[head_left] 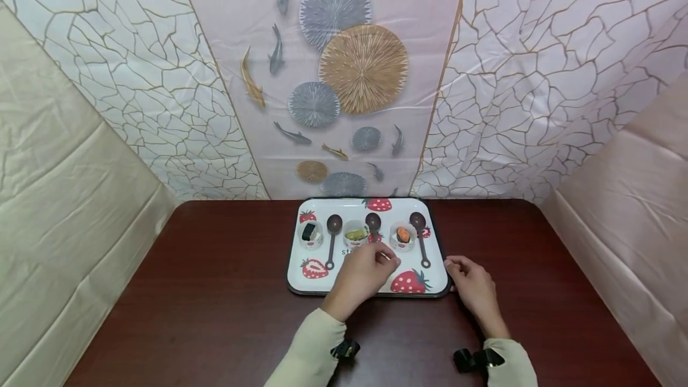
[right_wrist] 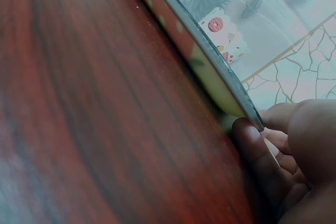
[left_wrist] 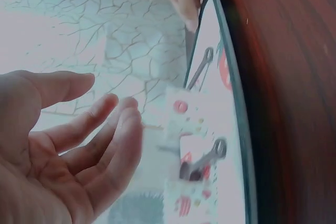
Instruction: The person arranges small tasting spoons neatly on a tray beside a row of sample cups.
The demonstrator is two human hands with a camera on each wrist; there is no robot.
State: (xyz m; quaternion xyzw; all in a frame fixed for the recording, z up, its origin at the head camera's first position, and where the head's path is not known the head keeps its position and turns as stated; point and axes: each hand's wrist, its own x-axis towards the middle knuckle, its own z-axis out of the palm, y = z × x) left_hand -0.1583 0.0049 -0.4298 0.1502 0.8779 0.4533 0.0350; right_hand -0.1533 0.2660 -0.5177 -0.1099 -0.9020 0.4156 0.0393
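A white strawberry-print tray holds three small paper cups and three dark brown spoons. My left hand hovers above the tray's front middle, fingers loosely bent with nothing between them, hiding the middle spoon's handle in the head view. The left cup holds a black-and-white piece, the middle cup yellow-green pieces, the right cup an orange piece. One spoon lies between the left and middle cups, another spoon right of the orange piece. My right hand pinches the tray's right front rim.
The tray stands at the far side of a dark red-brown table. Behind it rises a patterned cloth backdrop, with beige padded panels at the sides. Each wrist wears a black device.
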